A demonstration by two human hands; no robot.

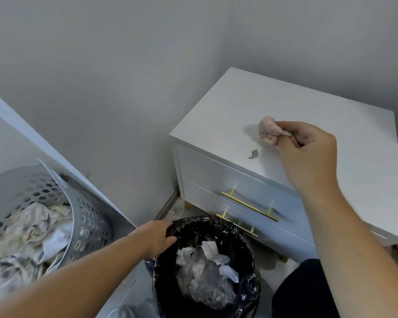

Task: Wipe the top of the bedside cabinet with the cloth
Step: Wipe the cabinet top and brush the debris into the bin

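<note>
The white bedside cabinet [274, 104] stands in the room corner at the right, with two drawers and gold bar handles. My right hand [308, 152] hovers over its top, pinching a crumpled pinkish-white cloth [268, 130] between fingers and thumb. A small grey scrap of debris [253, 154] lies on the top near the front edge, just below and left of the cloth. My left hand [155, 237] grips the rim of a black-lined waste bin [251, 260] on the floor in front of the cabinet.
The bin holds crumpled white paper and plastic. A grey perforated laundry basket [87, 216] full of cloths stands at the left beside a white panel. Grey walls close the corner behind the cabinet. My dark-clothed knee [308, 292] is at the lower right.
</note>
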